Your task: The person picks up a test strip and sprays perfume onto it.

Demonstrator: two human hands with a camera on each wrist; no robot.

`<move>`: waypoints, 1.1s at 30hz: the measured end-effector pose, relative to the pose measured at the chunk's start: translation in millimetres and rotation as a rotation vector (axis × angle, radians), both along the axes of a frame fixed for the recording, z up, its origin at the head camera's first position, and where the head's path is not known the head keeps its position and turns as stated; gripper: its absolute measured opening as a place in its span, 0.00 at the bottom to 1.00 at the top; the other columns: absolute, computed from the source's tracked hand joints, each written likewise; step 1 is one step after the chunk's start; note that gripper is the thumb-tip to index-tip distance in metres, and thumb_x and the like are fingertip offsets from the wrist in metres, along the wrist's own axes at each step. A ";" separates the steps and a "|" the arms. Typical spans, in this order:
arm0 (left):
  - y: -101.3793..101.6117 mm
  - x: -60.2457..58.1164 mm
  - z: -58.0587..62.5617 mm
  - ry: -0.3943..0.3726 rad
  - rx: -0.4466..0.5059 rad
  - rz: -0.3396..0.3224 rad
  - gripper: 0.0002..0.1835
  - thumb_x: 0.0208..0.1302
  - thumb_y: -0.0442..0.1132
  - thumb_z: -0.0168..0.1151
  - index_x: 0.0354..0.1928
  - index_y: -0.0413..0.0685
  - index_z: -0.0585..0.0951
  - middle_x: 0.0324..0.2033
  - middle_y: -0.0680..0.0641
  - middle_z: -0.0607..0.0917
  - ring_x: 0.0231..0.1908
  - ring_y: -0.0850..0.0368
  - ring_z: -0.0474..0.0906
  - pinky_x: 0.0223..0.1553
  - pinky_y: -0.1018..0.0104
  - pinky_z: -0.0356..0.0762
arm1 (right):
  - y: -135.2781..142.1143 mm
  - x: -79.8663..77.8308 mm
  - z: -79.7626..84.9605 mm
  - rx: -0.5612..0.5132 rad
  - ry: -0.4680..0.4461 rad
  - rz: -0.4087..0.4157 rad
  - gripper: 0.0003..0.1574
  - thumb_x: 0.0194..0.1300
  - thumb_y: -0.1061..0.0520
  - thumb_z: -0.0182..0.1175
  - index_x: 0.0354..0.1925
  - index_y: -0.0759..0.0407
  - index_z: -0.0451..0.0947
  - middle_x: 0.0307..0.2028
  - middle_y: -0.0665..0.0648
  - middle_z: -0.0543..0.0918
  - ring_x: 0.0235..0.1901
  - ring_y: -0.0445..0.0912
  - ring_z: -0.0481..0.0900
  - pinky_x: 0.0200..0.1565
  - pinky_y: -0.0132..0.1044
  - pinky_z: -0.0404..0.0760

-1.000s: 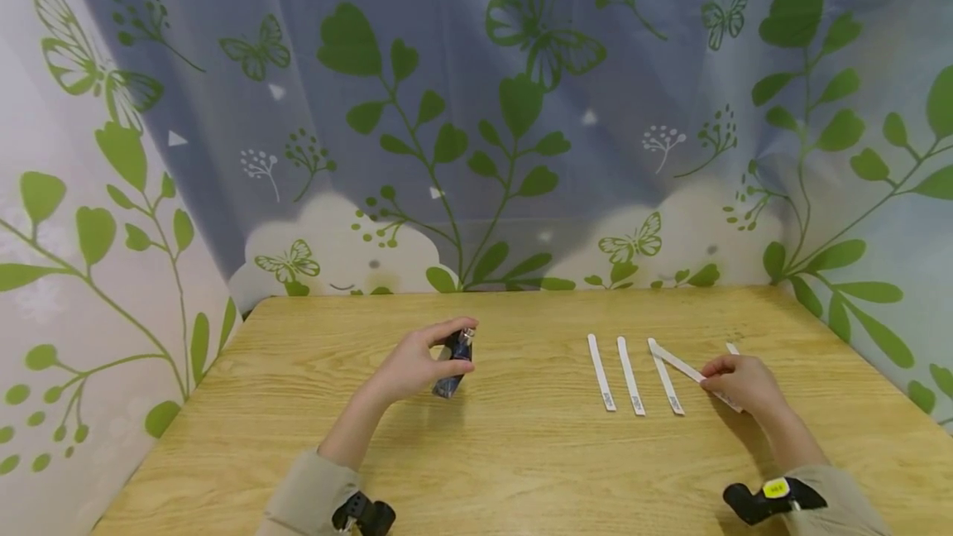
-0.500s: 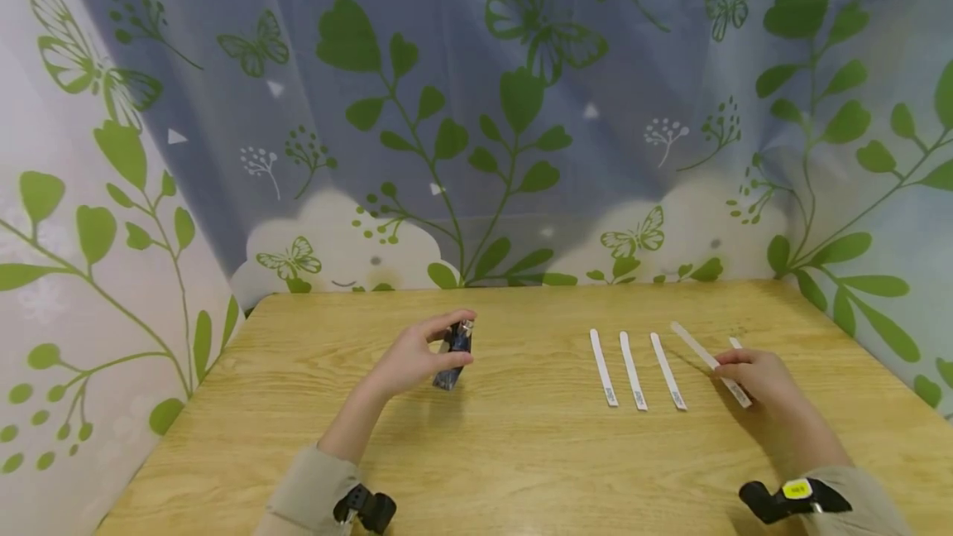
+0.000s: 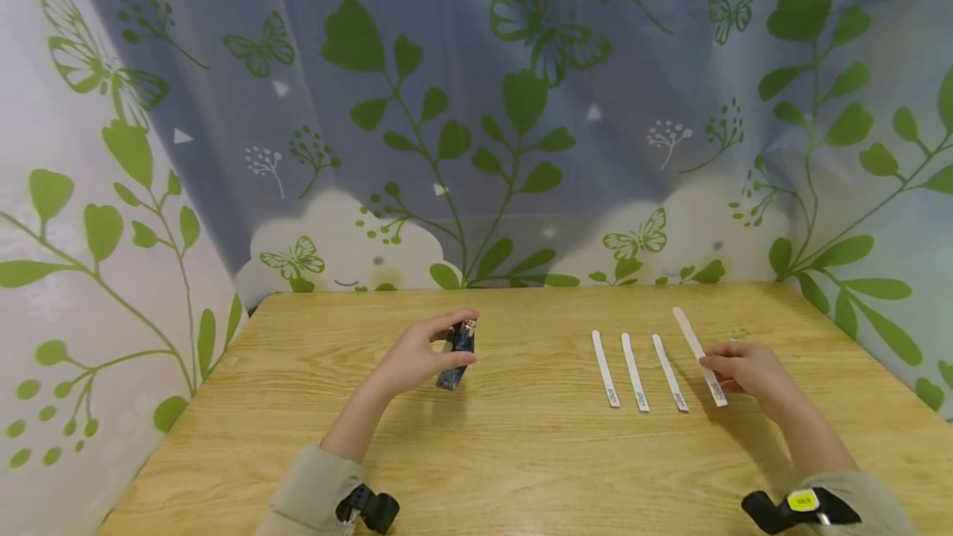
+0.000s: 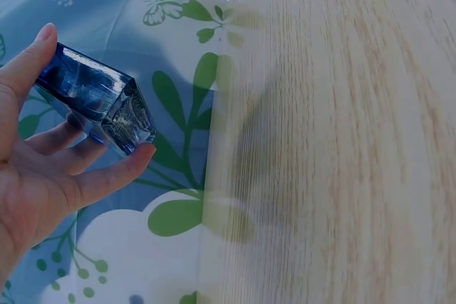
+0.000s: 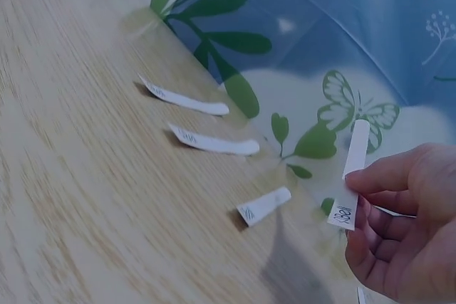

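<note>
My left hand [image 3: 413, 362] holds a dark blue glass perfume bottle [image 3: 457, 361] tilted above the table, index finger at its silver spray top, thumb on the near side. In the left wrist view the bottle [image 4: 89, 87] shows its faceted clear base, with fingers spread around it. My right hand [image 3: 752, 377] pinches a white paper test strip [image 3: 694, 342] between thumb and fingers, raised over the table. Printed letters show at the lower end of this strip [image 5: 356, 154] in the right wrist view.
Three more white strips [image 3: 635, 372] lie side by side on the wooden table [image 3: 521, 453], left of my right hand. Another strip [image 3: 734, 341] is mostly hidden behind that hand. A patterned curtain [image 3: 447, 106] closes off the table's back and sides.
The pinched strip has come away from the third strip, turned more upright and shifted slightly left, clear of it. My left hand keeps the bottle in nearly the same place.
</note>
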State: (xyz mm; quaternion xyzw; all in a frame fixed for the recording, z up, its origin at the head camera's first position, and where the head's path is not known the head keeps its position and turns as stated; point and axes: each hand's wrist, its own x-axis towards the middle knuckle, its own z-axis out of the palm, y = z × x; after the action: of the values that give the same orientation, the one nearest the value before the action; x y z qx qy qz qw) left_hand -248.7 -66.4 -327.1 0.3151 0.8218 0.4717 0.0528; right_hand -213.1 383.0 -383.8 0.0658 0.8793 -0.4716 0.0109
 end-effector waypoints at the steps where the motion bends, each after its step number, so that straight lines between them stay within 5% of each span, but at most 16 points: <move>1: 0.1 0.4 0.1 -0.001 0.000 0.000 0.30 0.61 0.36 0.63 0.65 0.46 0.68 0.63 0.42 0.68 0.61 0.40 0.63 0.58 0.45 0.62 | -2.7 0.2 1.1 -0.010 -0.001 0.006 0.27 0.66 0.56 0.55 0.50 0.82 0.69 0.29 0.49 0.79 0.30 0.41 0.76 0.34 0.37 0.78; 6: 1.3 -0.8 -1.8 0.003 -0.001 -0.006 0.30 0.60 0.37 0.64 0.65 0.47 0.68 0.62 0.42 0.69 0.60 0.40 0.64 0.57 0.45 0.63 | -13.9 -0.2 4.1 -0.029 -0.001 0.032 0.26 0.66 0.55 0.56 0.48 0.80 0.71 0.28 0.49 0.78 0.29 0.40 0.74 0.33 0.36 0.78; 13: -2.3 -24.4 -28.7 0.034 0.015 -0.023 0.31 0.59 0.42 0.65 0.65 0.55 0.69 0.62 0.48 0.70 0.61 0.46 0.64 0.59 0.48 0.62 | -32.8 -0.2 8.9 -0.025 0.004 0.063 0.23 0.66 0.54 0.57 0.47 0.75 0.74 0.28 0.50 0.78 0.29 0.41 0.75 0.32 0.38 0.78; 33: 1.0 -26.7 -28.9 0.044 -0.003 -0.048 0.30 0.58 0.45 0.66 0.64 0.58 0.70 0.63 0.50 0.69 0.60 0.48 0.66 0.58 0.50 0.64 | -84.0 -4.9 19.2 -0.083 0.010 0.211 0.22 0.64 0.53 0.59 0.44 0.73 0.76 0.25 0.53 0.75 0.26 0.44 0.71 0.30 0.38 0.77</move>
State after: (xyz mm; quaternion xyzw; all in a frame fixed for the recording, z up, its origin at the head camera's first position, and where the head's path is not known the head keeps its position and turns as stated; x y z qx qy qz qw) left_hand -275.4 -65.5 -355.9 0.3448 0.8158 0.4621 0.0464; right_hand -218.0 299.0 -364.6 -0.0299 0.8610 -0.5042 0.0590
